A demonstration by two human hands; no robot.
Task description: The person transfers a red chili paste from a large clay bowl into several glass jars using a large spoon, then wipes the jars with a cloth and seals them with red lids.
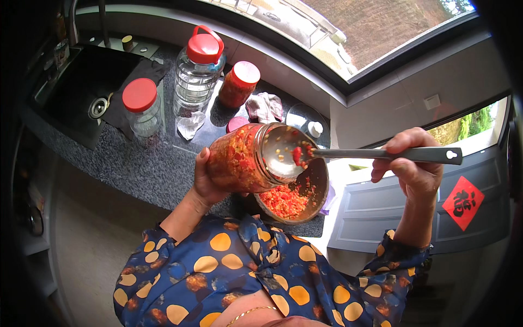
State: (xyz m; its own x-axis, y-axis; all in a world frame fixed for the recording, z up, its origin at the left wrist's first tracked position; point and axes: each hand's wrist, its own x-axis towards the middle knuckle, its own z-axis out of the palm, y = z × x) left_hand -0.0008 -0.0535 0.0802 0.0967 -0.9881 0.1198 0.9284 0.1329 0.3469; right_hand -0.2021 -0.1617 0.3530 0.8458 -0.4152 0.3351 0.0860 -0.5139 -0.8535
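My left hand (208,182) grips a glass jar (237,159) packed with chopped red chili. The jar is tilted, its mouth turned to the right over a round bowl (320,196). Inside the bowl lies more chopped red chili (286,202). In my right hand (412,163) is the dark handle of a metal ladle (351,153). The ladle's head is at the jar's mouth, with bits of chili and seeds clinging to it. How far it reaches into the jar I cannot tell.
Behind the jar stand a filled red-lidded jar (239,86), a large clear jar with a handled red lid (199,77) and a smaller clear jar (141,108). A crumpled cloth (264,107) and white tissue (191,124) lie nearby. A black sink (69,81) is at left, a window above.
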